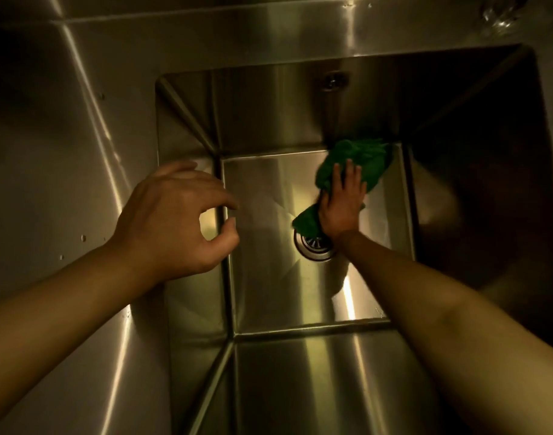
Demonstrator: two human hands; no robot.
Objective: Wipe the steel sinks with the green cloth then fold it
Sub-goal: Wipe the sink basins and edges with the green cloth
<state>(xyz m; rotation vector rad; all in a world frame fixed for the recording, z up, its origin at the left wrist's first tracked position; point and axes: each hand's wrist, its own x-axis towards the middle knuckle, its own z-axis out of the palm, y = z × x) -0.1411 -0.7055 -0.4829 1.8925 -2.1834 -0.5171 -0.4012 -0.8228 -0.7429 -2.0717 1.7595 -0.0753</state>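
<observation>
A deep steel sink (268, 302) fills the middle of the head view. A crumpled green cloth (360, 161) lies on the sink floor at its far right corner, touching the back wall. My right hand (342, 202) is pressed flat on the cloth, fingers spread and pointing to the back. One end of the cloth pokes out under my wrist, just above the round drain (312, 246). My left hand (171, 221) hovers over the sink's left rim, empty, with fingers loosely curled and apart.
A steel counter (64, 152) stretches to the left of the sink and a steel ledge (268, 29) runs behind it. An overflow fitting (333, 80) sits high on the back wall. Something glassy (501, 14) shows at the top right corner.
</observation>
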